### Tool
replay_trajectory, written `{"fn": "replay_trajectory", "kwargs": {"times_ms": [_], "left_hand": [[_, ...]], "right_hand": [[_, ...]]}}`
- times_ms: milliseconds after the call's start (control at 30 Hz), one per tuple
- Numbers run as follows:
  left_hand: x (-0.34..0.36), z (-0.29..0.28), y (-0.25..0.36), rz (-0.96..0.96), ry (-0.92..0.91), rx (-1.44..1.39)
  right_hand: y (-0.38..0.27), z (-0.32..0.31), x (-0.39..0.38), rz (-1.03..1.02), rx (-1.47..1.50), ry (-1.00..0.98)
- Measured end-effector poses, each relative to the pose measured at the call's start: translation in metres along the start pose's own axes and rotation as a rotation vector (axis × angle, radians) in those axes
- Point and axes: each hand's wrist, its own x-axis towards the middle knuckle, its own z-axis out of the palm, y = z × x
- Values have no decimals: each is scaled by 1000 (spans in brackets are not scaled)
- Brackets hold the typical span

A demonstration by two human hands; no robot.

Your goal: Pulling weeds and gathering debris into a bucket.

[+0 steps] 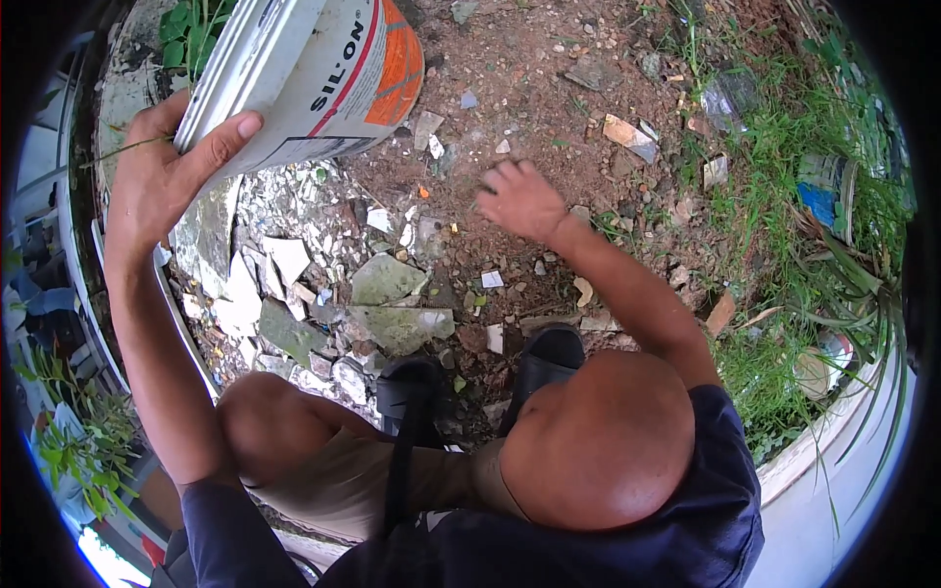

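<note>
My left hand grips the rim of a large white plastic bucket with red and orange markings, tilted on its side at the upper left. Its mouth faces down toward a heap of broken grey and white tile shards on the soil. My right hand reaches forward over the dirt, fingers curled downward and touching the ground among small fragments; whether it holds one is not visible. I am squatting, with both knees and black sandals below.
Bare brown soil with scattered tile chips and stones fills the upper middle. Grass, long leaves and plastic litter lie to the right. A white curved edge borders the lower right; green plants stand at the left.
</note>
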Motion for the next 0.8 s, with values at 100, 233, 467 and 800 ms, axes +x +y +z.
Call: {"fn": "replay_trajectory", "kwargs": {"times_ms": [100,233,467,800], "left_hand": [[-2,-11,11,25,46,-11],[6,-11,3,-26,18,51],[2,-6,0,4,52,33],[7,-9,-5,6,104,-8]], "right_hand": [[38,-1,-24,-83,-41,116],[80,7,-22,166,-192,31],[75,-7,-3,381,-17,328],[157,-110,-3,521,-20,910]]}}
